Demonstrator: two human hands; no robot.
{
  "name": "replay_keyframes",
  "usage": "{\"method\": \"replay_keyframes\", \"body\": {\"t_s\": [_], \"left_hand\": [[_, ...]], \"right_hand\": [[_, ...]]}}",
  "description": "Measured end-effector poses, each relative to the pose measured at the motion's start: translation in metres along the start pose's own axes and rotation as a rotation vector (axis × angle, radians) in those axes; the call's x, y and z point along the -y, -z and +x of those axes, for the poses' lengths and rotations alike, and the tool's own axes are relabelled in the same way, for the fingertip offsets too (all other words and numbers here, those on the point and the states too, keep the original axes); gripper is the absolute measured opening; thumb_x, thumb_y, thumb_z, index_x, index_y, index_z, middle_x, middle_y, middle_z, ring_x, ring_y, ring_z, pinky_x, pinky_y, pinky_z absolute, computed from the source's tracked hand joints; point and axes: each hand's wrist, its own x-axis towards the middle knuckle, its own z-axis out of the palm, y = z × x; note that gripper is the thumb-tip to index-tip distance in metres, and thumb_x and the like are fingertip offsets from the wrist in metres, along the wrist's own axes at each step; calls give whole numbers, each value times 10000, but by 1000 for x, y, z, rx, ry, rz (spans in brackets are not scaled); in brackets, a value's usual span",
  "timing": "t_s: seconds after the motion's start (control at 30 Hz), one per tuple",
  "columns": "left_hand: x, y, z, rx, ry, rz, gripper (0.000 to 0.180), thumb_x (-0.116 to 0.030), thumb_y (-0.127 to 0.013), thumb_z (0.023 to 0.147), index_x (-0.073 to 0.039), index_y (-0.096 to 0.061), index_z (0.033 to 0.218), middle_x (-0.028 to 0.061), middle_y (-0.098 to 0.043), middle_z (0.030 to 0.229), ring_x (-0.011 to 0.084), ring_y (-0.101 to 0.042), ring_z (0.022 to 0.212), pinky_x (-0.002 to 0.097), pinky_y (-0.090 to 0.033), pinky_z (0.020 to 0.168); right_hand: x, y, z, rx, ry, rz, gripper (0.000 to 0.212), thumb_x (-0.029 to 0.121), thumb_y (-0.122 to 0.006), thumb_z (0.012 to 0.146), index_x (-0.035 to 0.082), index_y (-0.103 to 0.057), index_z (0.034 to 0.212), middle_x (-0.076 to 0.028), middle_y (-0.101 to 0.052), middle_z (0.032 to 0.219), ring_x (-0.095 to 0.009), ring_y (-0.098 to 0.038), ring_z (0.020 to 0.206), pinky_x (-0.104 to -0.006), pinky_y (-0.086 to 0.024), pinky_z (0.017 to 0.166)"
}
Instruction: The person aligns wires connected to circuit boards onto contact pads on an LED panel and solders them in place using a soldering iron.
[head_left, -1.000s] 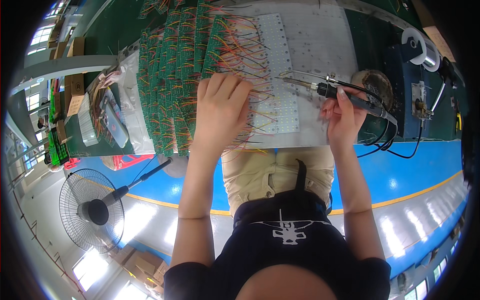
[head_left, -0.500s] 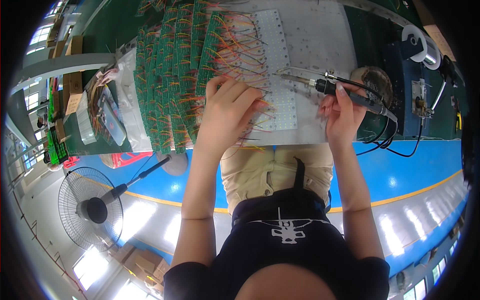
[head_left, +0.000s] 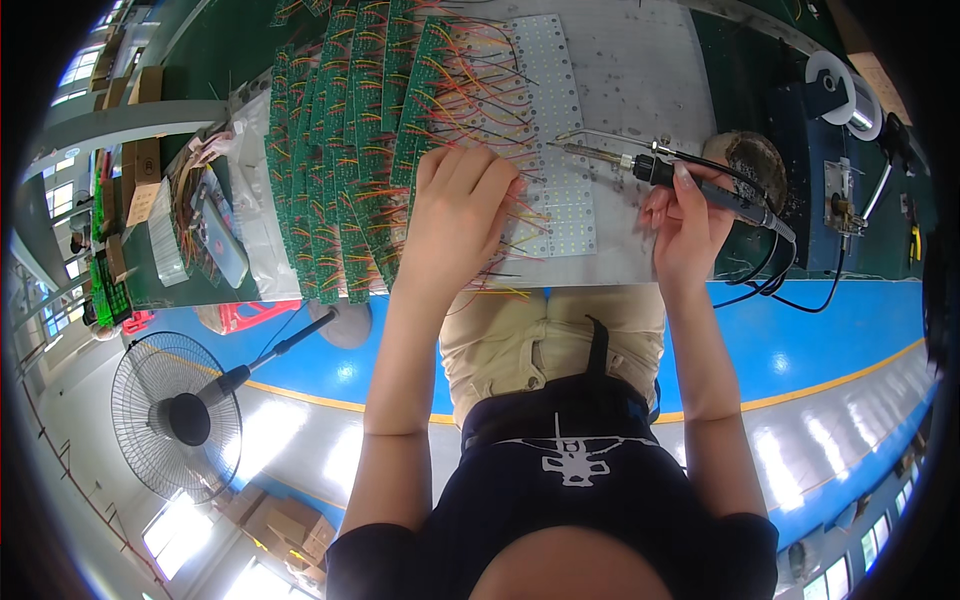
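Note:
My right hand (head_left: pixel 690 225) grips a soldering iron (head_left: pixel 655 172) with a dark handle. A thin metal feed tube (head_left: pixel 610 138) runs along the iron, and both tips point left over a white board (head_left: pixel 562 185) dotted with rows of small pads. My left hand (head_left: pixel 455 215) is closed over the red, black and yellow wires (head_left: pixel 490 105) at the board's left edge; what its fingers pinch is hidden beneath them. Left of that hand lie overlapping rows of green circuit boards (head_left: pixel 345 150) with wires attached.
A solder spool (head_left: pixel 832 85) stands on a dark blue unit (head_left: pixel 800 170) at the right, with a round, stained holder (head_left: pixel 755 170) beside it. Black cable (head_left: pixel 790 290) loops at the table's front edge. A phone (head_left: pixel 222 240) and clear plastic bag (head_left: pixel 262 200) lie left; a fan (head_left: pixel 190 418) stands below.
My left hand has turned slightly, its fingers drawing closer together and more curled over the wires. The right hand and soldering iron have stayed nearly still.

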Motion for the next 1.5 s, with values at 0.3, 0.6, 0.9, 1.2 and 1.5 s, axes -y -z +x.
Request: {"method": "replay_keyframes", "body": {"t_s": [0.3,0.6,0.9,1.2,1.5], "left_hand": [[0,5,-1,30,30,-81,112,-57,-567,697,-30,-510,790,97,-461,831,278,-460,801,383,-364,715],[-2,12,0,107,4,-112,119,-106,-579,694,-33,-516,764,108,-470,881,286,-463,830,385,-371,723],[1,20,-2,195,12,-89,196,-37,-569,647,-26,-496,828,108,-481,940,304,-465,917,399,-386,779],[1,28,-1,188,-75,84,279,2,-575,553,-52,-523,822,74,-500,990,266,-469,988,389,-389,818],[3,33,3,209,-70,109,221,35,-574,608,-61,-536,803,56,-532,956,253,-496,955,388,-401,797]], "right_hand": [[0,-1,0,-3,-1,4,172,52,-553,812,-23,-426,900,-82,-486,576,-123,-464,466,-234,-402,431],[-1,0,1,10,0,-4,157,51,-557,809,-16,-441,890,-77,-492,578,-120,-473,466,-225,-388,425],[1,0,0,0,-21,-45,151,62,-554,809,-17,-459,895,-76,-507,597,-109,-480,488,-221,-402,440],[0,0,1,0,-22,-46,137,64,-552,808,-15,-462,874,-73,-510,598,-101,-477,479,-218,-403,439],[0,-2,1,4,-27,-35,136,60,-551,809,-15,-460,878,-78,-509,600,-102,-478,481,-220,-405,438]]}}
